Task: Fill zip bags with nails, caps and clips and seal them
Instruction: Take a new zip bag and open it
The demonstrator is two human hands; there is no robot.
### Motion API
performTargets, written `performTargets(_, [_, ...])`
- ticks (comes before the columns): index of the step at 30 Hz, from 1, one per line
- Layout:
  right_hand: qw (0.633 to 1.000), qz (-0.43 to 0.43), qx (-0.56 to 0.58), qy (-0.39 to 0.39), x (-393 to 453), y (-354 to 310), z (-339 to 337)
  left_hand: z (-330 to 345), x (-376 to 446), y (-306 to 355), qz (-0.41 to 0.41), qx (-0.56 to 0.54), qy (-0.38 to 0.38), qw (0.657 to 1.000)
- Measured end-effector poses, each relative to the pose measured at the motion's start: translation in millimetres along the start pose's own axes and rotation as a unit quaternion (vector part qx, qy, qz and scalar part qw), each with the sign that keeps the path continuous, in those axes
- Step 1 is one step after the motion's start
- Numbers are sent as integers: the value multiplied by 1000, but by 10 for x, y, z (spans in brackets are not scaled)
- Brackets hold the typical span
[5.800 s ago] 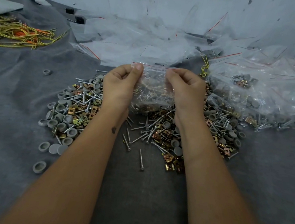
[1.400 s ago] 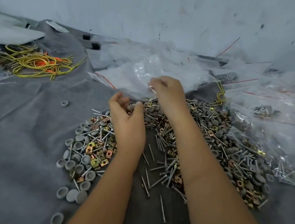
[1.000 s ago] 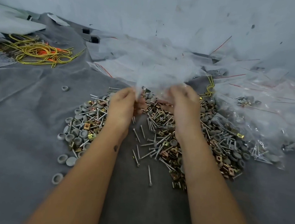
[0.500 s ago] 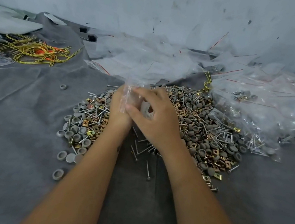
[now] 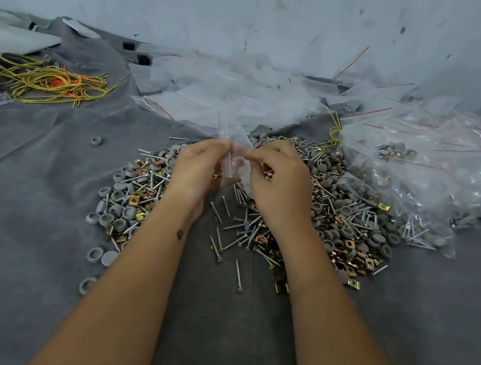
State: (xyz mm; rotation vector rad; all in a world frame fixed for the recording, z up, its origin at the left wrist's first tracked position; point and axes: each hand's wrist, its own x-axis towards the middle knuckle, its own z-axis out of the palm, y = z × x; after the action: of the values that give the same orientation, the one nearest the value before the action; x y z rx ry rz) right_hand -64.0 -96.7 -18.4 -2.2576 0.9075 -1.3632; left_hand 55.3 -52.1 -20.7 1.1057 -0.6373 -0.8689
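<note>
A small clear zip bag (image 5: 233, 148) with a red strip stands between my two hands above the parts heap; I see nothing inside it. My left hand (image 5: 196, 171) pinches its left side. My right hand (image 5: 278, 184) pinches its right side at the mouth. Under and around my hands lies a heap (image 5: 332, 212) of silver nails, grey round caps and brass-coloured clips on grey cloth. Loose nails (image 5: 238, 274) lie between my forearms.
Empty zip bags (image 5: 228, 96) lie piled at the back centre. Filled bags (image 5: 434, 175) are heaped at the right. Yellow and orange wires (image 5: 51, 83) lie at the back left. Stray grey caps (image 5: 100, 256) sit left of my left forearm. A pale wall (image 5: 254, 11) stands behind.
After the filled bag left my hands, my right hand fetched an empty bag from the back pile. Both hands now pinch it apart, where half a second ago my right hand covered the left.
</note>
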Motion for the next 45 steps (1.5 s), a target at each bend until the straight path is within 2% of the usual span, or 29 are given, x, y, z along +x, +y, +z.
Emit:
performTargets(5, [996, 3, -36, 79, -7, -62, 29, 17, -29, -24, 130, 79, 39, 988])
performTargets(8, [997, 43, 49, 40, -8, -108, 4, 54, -59, -26, 189, 135, 48, 971])
performTargets(11, [988, 86, 123, 23, 1, -130, -12, 99, -97, -41, 219, 206, 2, 954])
performTargets(15, [959, 161, 227, 47, 60, -98, -74, 99, -116, 1, 200, 199, -78, 956])
performTargets(18, [931, 217, 293, 31, 92, -87, -104, 122, -123, 11, 187, 181, -68, 963])
performTargets(21, [947, 194, 258, -13, 79, -113, -72, 150, -125, -15, 176, 189, -32, 965])
performTargets(24, [968, 166, 187, -30, 50, -116, -22, 150, -126, -60, 179, 246, -24, 952])
performTargets(26, [972, 166, 162, -31, 39, -84, -3, 135, -130, -49, 167, 252, -41, 952])
performTargets(28, [971, 182, 153, -26, 55, -37, -3, 104, -118, -15, 152, 214, -71, 962])
performTargets(30, [971, 197, 135, -24, 77, -7, -22, 39, -77, 25, 144, 148, -35, 978])
performTargets(32, [976, 188, 102, -25, 76, -1, -16, -21, -34, 42, 173, 106, 62, 977])
performTargets(34, [986, 152, 64, -24, 52, -29, 4, -44, -22, 23, 253, 161, 136, 944])
performTargets(35, [989, 135, 54, -23, 38, -43, 8, -42, -34, 18, 292, 211, 138, 923])
performTargets(37, [987, 130, 91, -20, 41, -42, -11, -41, -28, -7, 308, 283, 53, 907])
performTargets(39, [979, 145, 146, -9, 67, -3, -67, -25, -26, -14, 235, 303, -44, 923])
performTargets(40, [974, 157, 161, -8, 78, 13, -93, -25, -20, -13, 221, 302, -44, 926])
performTargets(42, [973, 170, 154, -29, 78, 30, -106, -59, -15, 16, 277, 302, 59, 910])
performTargets(44, [985, 141, 70, -67, 59, 18, -94, -140, -18, 68, 377, 325, 204, 843])
performTargets(45, [989, 111, 21, -91, 45, -5, -87, -182, -11, 81, 409, 342, 242, 810])
